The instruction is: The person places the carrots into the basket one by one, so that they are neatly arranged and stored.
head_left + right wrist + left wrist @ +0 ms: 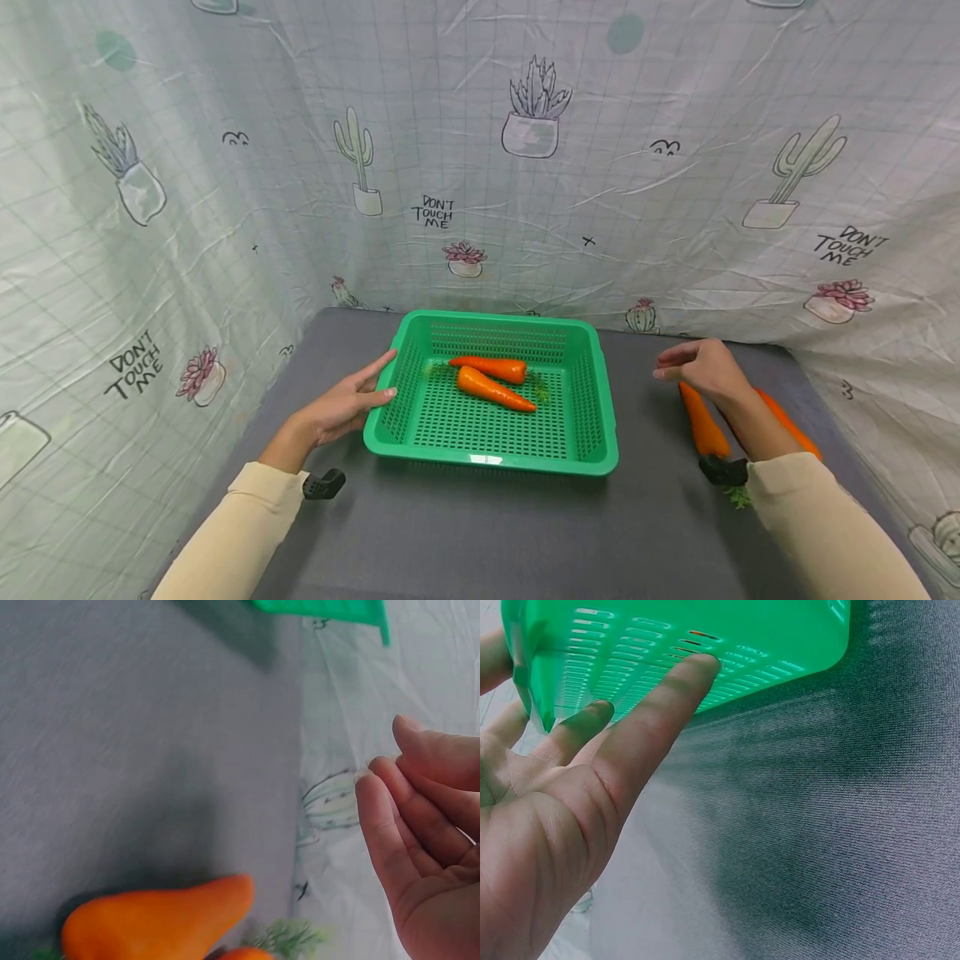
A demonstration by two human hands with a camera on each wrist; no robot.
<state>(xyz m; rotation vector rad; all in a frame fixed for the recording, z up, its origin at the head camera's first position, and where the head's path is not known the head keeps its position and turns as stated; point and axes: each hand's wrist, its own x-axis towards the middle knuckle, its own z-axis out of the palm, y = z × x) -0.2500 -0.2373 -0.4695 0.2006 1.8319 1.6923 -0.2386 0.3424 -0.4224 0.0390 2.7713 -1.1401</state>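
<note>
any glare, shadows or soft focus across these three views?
Head: glossy highlights on the two carrots in the green plastic basket; left wrist: dark, soft-edged shadows across the gray tabletop; right wrist: diffuse shadow beside the larger-looking carrot, whose surface looks slightly soft.

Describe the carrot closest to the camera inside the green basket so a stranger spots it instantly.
On the gray table sits a green basket. Inside, in the head view, find the front carrot. Its narrow tip points right, whereas the rear carrot points its tip left.
</note>
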